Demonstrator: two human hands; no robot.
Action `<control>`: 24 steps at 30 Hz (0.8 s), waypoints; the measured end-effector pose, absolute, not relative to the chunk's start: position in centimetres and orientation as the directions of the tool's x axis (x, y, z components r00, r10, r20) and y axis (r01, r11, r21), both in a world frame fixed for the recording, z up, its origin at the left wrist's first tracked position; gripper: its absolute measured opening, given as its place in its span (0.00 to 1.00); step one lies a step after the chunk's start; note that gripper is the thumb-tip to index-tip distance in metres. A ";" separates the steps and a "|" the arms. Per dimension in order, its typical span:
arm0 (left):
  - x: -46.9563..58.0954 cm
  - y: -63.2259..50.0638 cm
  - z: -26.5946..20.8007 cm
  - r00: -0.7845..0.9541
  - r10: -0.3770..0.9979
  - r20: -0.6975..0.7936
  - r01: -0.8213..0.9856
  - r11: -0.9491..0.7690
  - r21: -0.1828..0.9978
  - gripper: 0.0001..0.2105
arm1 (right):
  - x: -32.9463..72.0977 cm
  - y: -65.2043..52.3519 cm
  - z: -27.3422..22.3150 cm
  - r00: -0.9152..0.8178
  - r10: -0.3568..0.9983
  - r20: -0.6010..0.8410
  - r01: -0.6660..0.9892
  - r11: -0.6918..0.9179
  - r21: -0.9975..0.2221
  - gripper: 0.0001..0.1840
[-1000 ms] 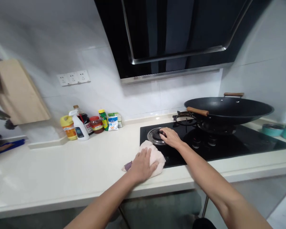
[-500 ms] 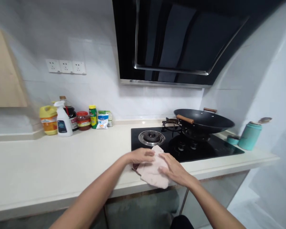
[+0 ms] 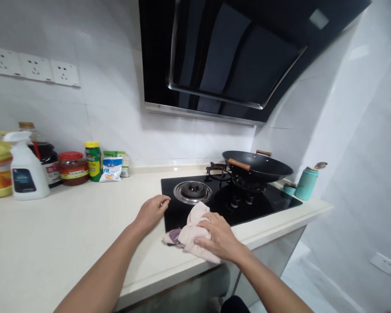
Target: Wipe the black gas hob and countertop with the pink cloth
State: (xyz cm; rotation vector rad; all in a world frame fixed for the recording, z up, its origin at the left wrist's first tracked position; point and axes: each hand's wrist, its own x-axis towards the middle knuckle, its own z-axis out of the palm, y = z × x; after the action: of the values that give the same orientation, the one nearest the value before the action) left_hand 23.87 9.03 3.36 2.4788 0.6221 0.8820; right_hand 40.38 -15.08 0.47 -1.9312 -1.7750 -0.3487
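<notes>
Right hand [image 3: 219, 234] lies spread over the pale pink cloth [image 3: 189, 235] beneath it; left hand [image 3: 152, 213] has come away, loosely half-open at the gas cooktop [image 3: 178, 214], leaving only one hand on it

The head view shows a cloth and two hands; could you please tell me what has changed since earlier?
The right hand has left the burner and now rests on the pale cloth. The left hand has come off the cloth and moved left, to the stove's left edge. The wok stays over the stove's right side, the spray bottle on the counter.
</notes>
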 end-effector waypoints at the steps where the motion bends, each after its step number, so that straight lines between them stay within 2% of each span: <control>1: 23.8 8.9 3.4 0.709 0.531 0.465 0.275 -0.814 0.511 0.18 | 41.3 -15.6 0.4 0.125 0.858 0.498 0.983 -0.041 -0.176 0.19; 6: 24.1 8.3 3.2 0.791 0.466 0.396 0.260 -0.843 0.471 0.18 | 47.6 -19.7 -0.4 0.223 0.822 0.524 0.975 -0.196 -0.109 0.15; 11: 24.5 8.4 2.5 0.783 0.479 0.397 0.262 -0.832 0.489 0.18 | 55.5 -24.6 -1.8 0.377 0.781 0.499 0.909 -0.414 -0.039 0.18; 17: 25.1 8.4 2.3 0.788 0.499 0.360 0.299 -0.822 0.484 0.18 | 62.5 -27.2 -1.7 0.684 0.582 0.440 0.632 -0.774 0.041 0.20; 21: 25.5 8.3 2.4 0.786 0.516 0.341 0.335 -0.818 0.467 0.18 | 64.5 -25.5 -0.4 0.753 0.501 0.428 0.513 -0.853 0.096 0.24; 24: 25.7 8.3 2.3 0.787 0.520 0.332 0.355 -0.822 0.446 0.18 | 65.9 -23.2 1.3 0.813 0.466 0.349 0.477 -0.877 0.061 0.27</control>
State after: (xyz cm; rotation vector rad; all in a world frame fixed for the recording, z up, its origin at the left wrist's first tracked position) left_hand 25.75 8.29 2.25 2.6162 0.6656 0.6362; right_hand 65.85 -23.21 1.28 -2.9635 -0.7707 -0.5589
